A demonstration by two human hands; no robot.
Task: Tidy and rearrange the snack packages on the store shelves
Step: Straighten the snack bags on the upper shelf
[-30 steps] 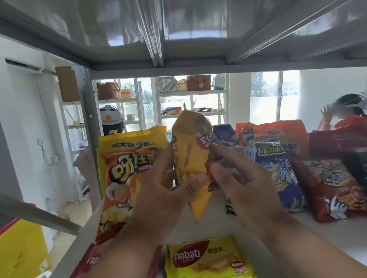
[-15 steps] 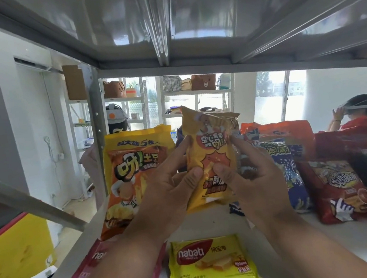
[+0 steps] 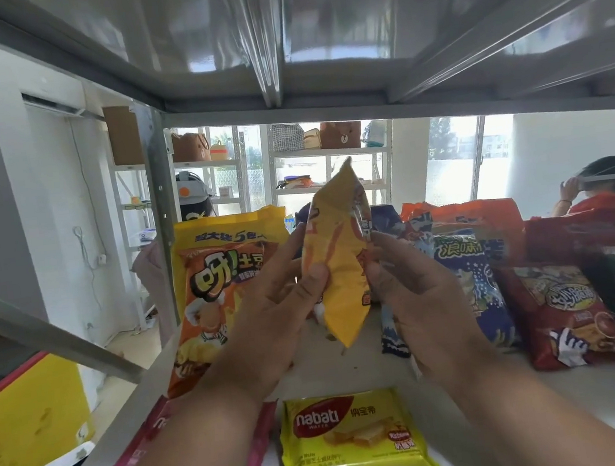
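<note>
Head view: left hand (image 3: 270,325) and right hand (image 3: 422,308) both grip small yellow snack bag (image 3: 340,267), edge-on, above white shelf (image 3: 587,411).

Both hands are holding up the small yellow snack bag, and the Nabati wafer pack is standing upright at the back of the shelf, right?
Not quite. In the head view the Nabati wafer pack lies flat at the front of the shelf. The left hand and right hand do hold the small yellow snack bag.

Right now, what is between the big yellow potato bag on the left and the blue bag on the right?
In the head view, the small yellow bag, held up by the left hand and right hand, sits between the big yellow bag and blue bag.
</note>
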